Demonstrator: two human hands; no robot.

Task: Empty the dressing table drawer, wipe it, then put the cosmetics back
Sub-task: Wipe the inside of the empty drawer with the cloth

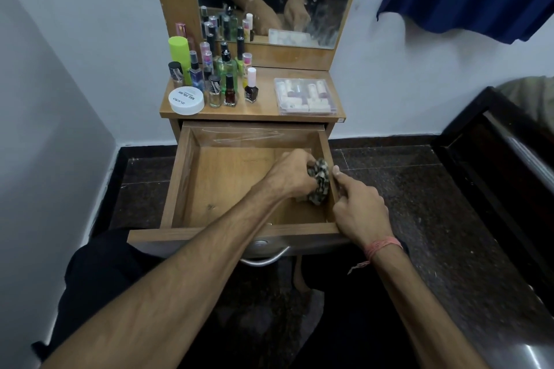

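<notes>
Checked cloth [319, 181] bunched in left hand [292, 172], scrubbing drawer [192, 165] along its right edge; right hand [359, 207] seemingly gripping that wall, steadying; cosmetics [209, 78] parked on tabletop's left corner.

left hand [292, 172] clenched, right hand [361, 207] curled — gripping

Matt wooden drawer [192, 189]; patterned, seemingly soft cloth [320, 181].
</notes>
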